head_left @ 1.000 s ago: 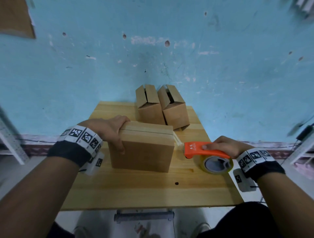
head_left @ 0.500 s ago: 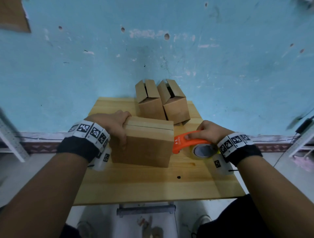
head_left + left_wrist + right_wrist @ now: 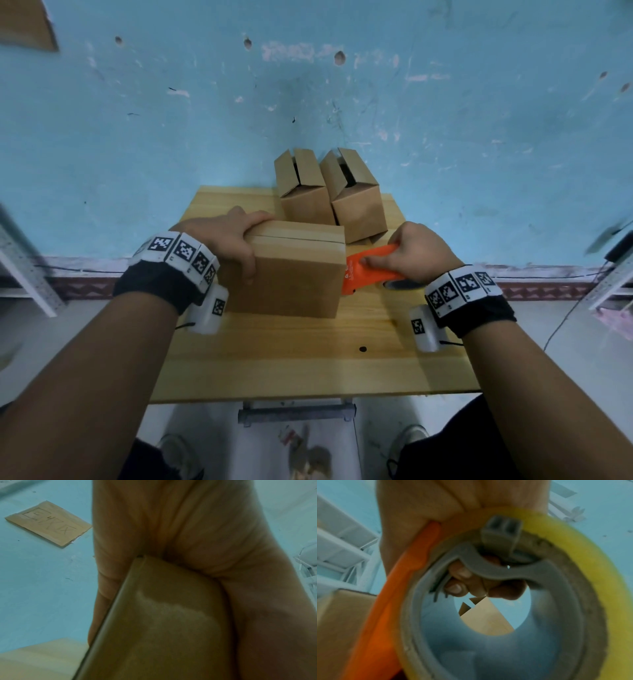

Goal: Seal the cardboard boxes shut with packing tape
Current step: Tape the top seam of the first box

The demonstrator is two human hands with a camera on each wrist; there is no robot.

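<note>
A closed cardboard box (image 3: pixel 291 274) stands in the middle of the wooden table (image 3: pixel 308 370). My left hand (image 3: pixel 236 236) grips its top left corner, fingers over the lid and thumb down the front; the left wrist view shows that box corner (image 3: pixel 163 615) against my palm. My right hand (image 3: pixel 411 253) grips the orange tape dispenser (image 3: pixel 366 270), whose nose touches the box's right side. In the right wrist view my fingers (image 3: pixel 458 580) curl through the yellowish tape roll (image 3: pixel 573 561) beside the orange dispenser shell (image 3: pixel 393 588).
Two smaller cardboard boxes (image 3: pixel 301 192) (image 3: pixel 356 198) with unsealed flaps stand at the table's back edge against the blue wall. A cardboard sign (image 3: pixel 49 523) hangs on the wall up left. White shelving (image 3: pixel 24 274) flanks the table on the left side.
My right hand has brought the dispenser left from the open table up against the box's right side. The left hand keeps its grip on the box.
</note>
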